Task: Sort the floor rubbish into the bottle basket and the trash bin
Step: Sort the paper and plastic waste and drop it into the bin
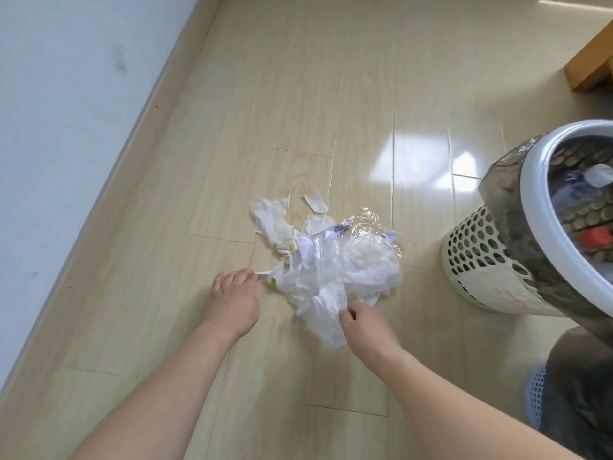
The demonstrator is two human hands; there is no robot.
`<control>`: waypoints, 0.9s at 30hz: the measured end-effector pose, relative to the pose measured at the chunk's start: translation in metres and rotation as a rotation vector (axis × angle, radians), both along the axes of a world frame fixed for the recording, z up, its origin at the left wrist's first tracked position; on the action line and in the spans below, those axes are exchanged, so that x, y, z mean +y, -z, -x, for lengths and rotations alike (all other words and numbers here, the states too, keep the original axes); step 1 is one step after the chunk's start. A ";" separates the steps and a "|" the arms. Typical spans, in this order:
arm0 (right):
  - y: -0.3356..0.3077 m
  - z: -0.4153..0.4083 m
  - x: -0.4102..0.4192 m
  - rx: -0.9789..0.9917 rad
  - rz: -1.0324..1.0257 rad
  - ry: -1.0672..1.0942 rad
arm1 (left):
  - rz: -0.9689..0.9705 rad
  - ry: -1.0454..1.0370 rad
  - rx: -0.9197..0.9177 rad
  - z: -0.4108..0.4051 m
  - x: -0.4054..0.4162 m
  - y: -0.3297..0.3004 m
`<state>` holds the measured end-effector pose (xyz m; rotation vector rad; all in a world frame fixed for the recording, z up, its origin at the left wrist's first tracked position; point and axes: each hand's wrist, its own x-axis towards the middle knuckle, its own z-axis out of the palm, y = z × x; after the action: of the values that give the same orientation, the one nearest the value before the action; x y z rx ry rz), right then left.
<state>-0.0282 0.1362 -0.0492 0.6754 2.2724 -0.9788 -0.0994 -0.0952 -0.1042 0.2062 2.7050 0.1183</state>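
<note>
Head view: pale wood-plank floor [298,78], wall [49,111] along the left edge. A heap of rubbish lies mid-floor: a crumpled white plastic bag [335,277] nearest the person, clear cellophane [365,224] at its far right side, a wrinkled tissue [270,217] at far left, and a torn paper scrap [315,202] lying just apart beyond the heap. Left hand [234,300] is low at the heap's left edge, fingertips pinched on a thin white strip [263,272] that runs into the bag. Right hand [363,327] is at the bag's near edge, fingers curled closed on a fold of the plastic. To the right stands a perforated pale basket [471,240] with a white rim and a dark liner draped over its side; inside, plastic bottles are visible, one with a red cap [597,237]. Partly under it at lower right, a second container in blue mesh [537,396] with a dark liner; its contents cannot be made out. A wooden furniture corner [590,64] sits at upper right.
</note>
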 end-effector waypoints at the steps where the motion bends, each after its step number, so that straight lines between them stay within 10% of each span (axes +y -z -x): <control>1: -0.003 0.000 0.002 0.009 0.004 -0.012 | 0.017 -0.013 -0.016 -0.002 -0.001 -0.003; 27: -0.306 -0.102 0.087 0.528 -0.214 0.056 | -0.161 0.232 0.237 -0.050 0.069 -0.396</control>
<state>0.0738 0.2228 0.2572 0.6235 2.8651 -1.0429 -0.0497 -0.0259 0.2917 0.6148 2.8808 0.2572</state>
